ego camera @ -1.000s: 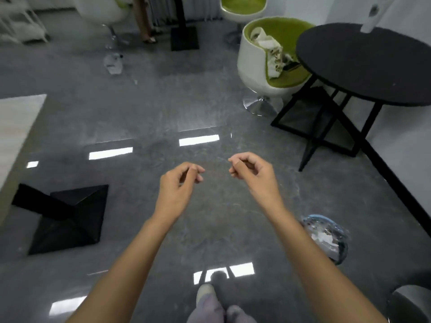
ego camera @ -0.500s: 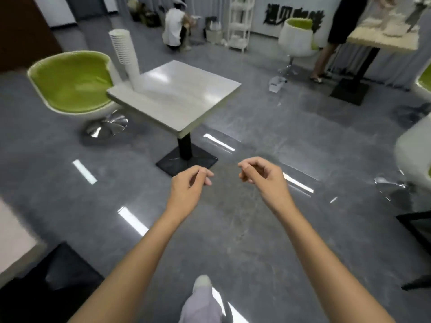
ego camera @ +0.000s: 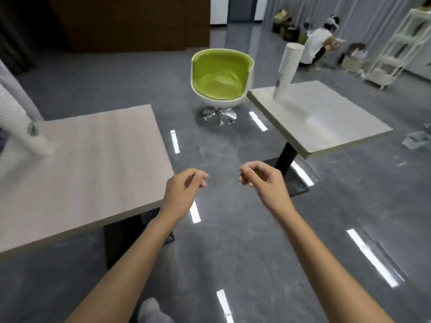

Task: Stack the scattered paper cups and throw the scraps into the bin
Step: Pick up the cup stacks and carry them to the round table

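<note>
Both hands raised at mid-frame over grey polished floor (ego camera: 233, 241), forearms bare. Left hand (ego camera: 180, 194) has fingers curled loosely inward, thumb near the fingertips, nothing in its grip. Right hand (ego camera: 264, 180) likewise: loose curl, grip empty. The two hands are apart, not touching each other or any table.

Near table (ego camera: 93, 164), pale wood top, fills the left of the frame; the left hand sits just past its right-hand corner. On its far left edge a tall stack of paper cups (ego camera: 16, 122) leans strongly, base on the table top, upper part cut off by the frame edge and blurred.

Second table (ego camera: 326, 122), white top on a black pedestal, in the upper right. A second cup stack (ego camera: 288, 68) stands near its far left corner, tilted to the right at the top.

Green-and-white tub chair (ego camera: 221, 78) on a chrome base stands between the two tables, upper centre.

Upper right, far back: a crouching person in a white top (ego camera: 314, 47), beside a white shelf unit (ego camera: 396, 47). A clear plastic object (ego camera: 416, 139) lies on the floor at the right edge; blurred, cannot tell what it is.

Bottom centre: a light-coloured shoe tip (ego camera: 151, 310).
</note>
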`<state>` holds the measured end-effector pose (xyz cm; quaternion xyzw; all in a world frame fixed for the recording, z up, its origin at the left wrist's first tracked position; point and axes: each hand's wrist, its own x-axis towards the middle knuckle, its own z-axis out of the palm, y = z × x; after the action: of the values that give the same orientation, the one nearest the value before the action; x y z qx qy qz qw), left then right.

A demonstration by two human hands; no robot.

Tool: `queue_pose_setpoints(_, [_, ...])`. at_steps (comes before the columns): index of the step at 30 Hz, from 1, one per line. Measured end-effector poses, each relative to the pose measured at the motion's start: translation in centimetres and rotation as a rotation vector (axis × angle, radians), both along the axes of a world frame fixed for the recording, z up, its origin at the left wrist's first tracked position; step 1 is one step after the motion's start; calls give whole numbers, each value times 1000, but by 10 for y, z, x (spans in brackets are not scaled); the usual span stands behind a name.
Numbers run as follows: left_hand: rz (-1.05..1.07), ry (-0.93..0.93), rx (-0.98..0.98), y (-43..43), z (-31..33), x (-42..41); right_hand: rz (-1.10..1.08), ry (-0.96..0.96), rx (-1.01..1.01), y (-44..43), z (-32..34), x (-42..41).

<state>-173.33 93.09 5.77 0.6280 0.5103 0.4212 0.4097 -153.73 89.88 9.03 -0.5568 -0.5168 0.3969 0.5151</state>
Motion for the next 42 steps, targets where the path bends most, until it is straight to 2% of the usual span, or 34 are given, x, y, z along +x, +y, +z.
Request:
queue_pose_setpoints(10, [243, 72, 7, 101, 8, -228, 245, 39, 8, 150, -6, -225])
queue_pose_setpoints(16, [386, 70, 7, 139, -1, -320, 372, -11, -31, 207, -16, -321])
queue_pose_setpoints(33, [843, 13, -101, 244, -48, -431, 733, -77, -115, 366, -51, -455])
queue_pose_setpoints(37, [985, -72, -64, 276, -51, -443, 773, -81, -133, 397, -62, -475])
queue_pose_setpoints(42, [1055, -55, -112, 311, -74, -464, 801, -76, -155, 420, -78, -487])
